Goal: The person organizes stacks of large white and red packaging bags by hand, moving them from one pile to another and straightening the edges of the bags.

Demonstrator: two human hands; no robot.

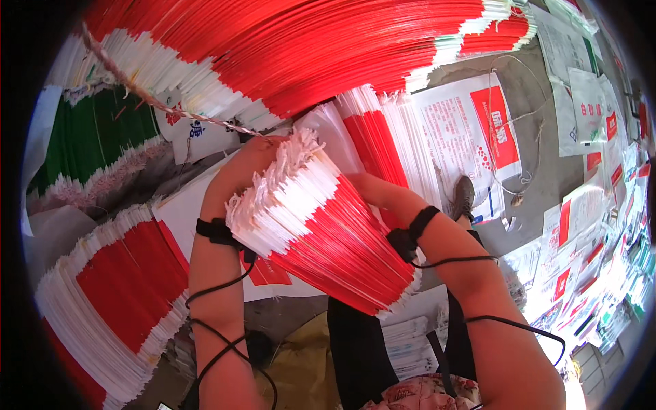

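Between my forearms is a thick stack of red-and-white woven plastic bags [328, 225], tilted, with frayed white edges at its upper left. My left hand [263, 147] reaches round its far left end, and my right hand [363, 186] grips its far right side. The stack hides most of the fingers on both hands. Just beyond it stands another upright bundle of red-and-white bags [376, 140], close to my right hand. Under and behind the held stack, flat white printed bags [174, 201] lie on the floor.
A long row of red bags [321, 51] fills the far side, with a twisted rope [137, 89] in front. Green bags [96, 143] and red-and-white bags [123, 287] are piled at left. At right lie a printed bag [444, 123], loose string [540, 147] and scattered bags [574, 219].
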